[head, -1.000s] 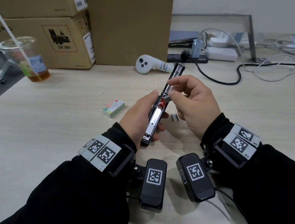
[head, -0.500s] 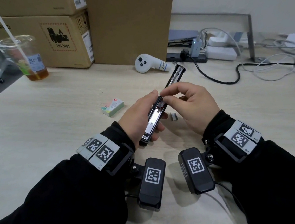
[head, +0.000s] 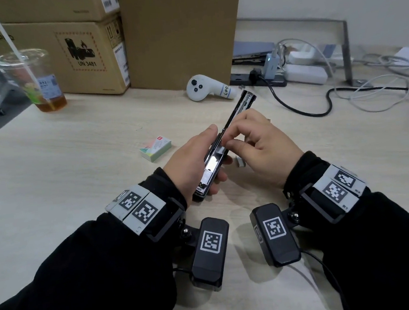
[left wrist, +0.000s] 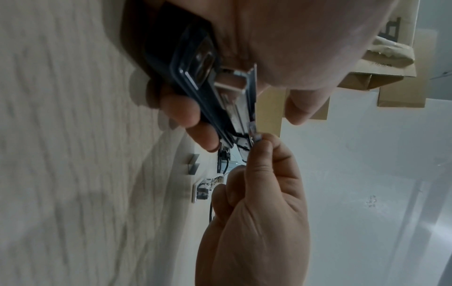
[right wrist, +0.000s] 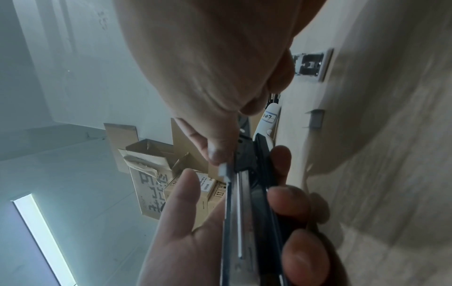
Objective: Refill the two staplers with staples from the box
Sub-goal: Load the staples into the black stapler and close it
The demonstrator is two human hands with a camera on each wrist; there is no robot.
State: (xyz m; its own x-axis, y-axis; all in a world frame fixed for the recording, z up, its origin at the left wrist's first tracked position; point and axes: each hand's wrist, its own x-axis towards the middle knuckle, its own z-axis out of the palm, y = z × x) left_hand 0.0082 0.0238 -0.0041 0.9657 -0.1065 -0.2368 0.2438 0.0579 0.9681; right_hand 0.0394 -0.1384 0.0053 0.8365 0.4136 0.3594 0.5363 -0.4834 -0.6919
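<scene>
My left hand (head: pixel 193 155) grips a black stapler (head: pixel 213 166) swung open flat, with the metal magazine facing up and the far end pointing away to the right. My right hand (head: pixel 254 145) pinches a short strip of staples (left wrist: pixel 255 135) between thumb and forefinger and holds it against the magazine's channel (right wrist: pixel 240 212). The same strip (right wrist: pixel 223 170) shows at my fingertips in the right wrist view. The small staple box (head: pixel 156 149) lies on the table left of my hands. Loose staple strips (head: pixel 240 161) lie on the table under my right hand. A second stapler is not visible.
A white controller (head: pixel 207 87) lies behind the stapler. Cardboard boxes (head: pixel 66 55) line the back left, with a plastic cup with a straw (head: pixel 33 80) beside them. A power strip and tangled cables (head: pixel 316 85) fill the back right.
My right hand has slid down the open stapler toward me with the staples, from near the hinge to the magazine. The left hand has held the stapler nearly still.
</scene>
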